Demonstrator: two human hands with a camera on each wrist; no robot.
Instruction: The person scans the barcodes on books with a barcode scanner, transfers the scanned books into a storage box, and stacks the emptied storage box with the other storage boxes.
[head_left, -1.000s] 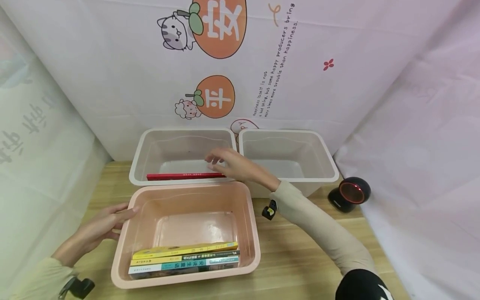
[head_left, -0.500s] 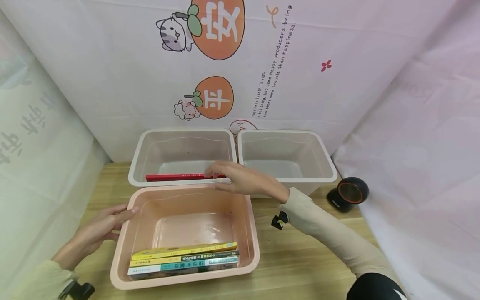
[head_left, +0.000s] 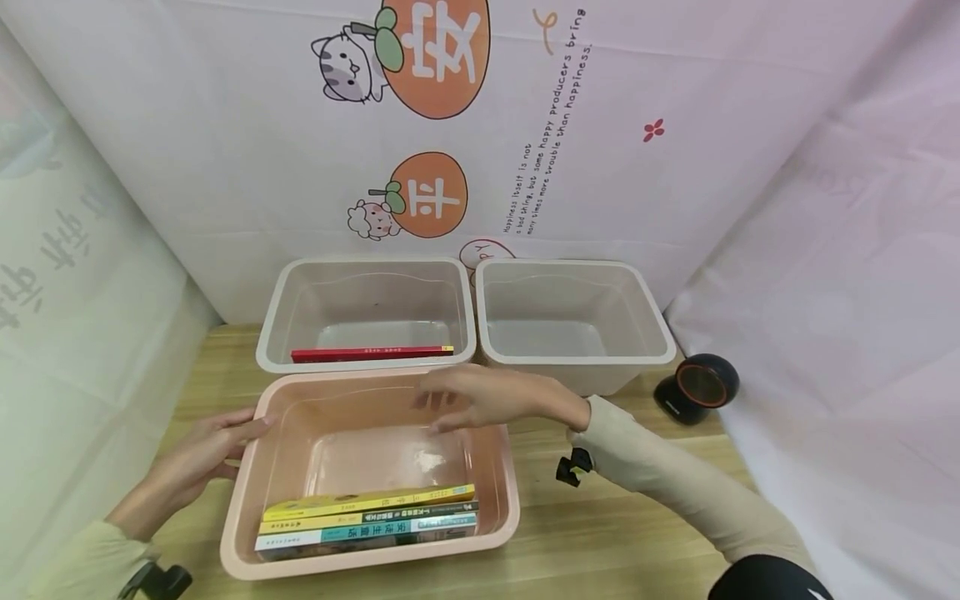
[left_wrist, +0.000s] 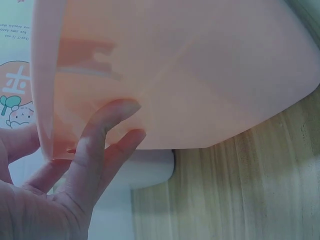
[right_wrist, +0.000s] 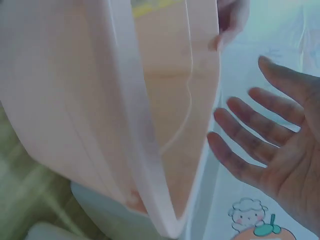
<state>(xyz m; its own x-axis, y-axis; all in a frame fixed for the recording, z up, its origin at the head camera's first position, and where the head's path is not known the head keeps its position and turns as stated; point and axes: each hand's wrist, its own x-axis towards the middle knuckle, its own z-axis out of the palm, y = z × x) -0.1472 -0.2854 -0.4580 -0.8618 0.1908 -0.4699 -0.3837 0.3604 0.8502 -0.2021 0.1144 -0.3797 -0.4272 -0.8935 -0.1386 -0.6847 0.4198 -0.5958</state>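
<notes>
A pink plastic bin (head_left: 512,475) stands nearest in the head view. Several books stand on their edges along its near wall, among them a yellow one (head_left: 367,501) and a blue-and-white one (head_left: 390,528). My left hand (head_left: 197,457) holds the bin's far left corner, thumb over the rim; in the left wrist view its fingers (left_wrist: 111,114) lie against the outer wall. Above the bin's far right corner hovers my right hand (head_left: 491,395), its fingers spread and nothing held. A red book (head_left: 367,354) stands in the left white bin (head_left: 291,293) behind.
A second white bin (head_left: 651,304) stands beside the first, against the printed cloth backdrop (head_left: 585,175). A small black device (head_left: 697,387) with a round orange ring sits right of it. Wood-grain table (head_left: 600,525) shows at the right. Cloth also hangs on both sides.
My right hand has moved from above the left white bin, near the red book, back toward me and over the pink bin. The left hand has stayed on the pink bin.
</notes>
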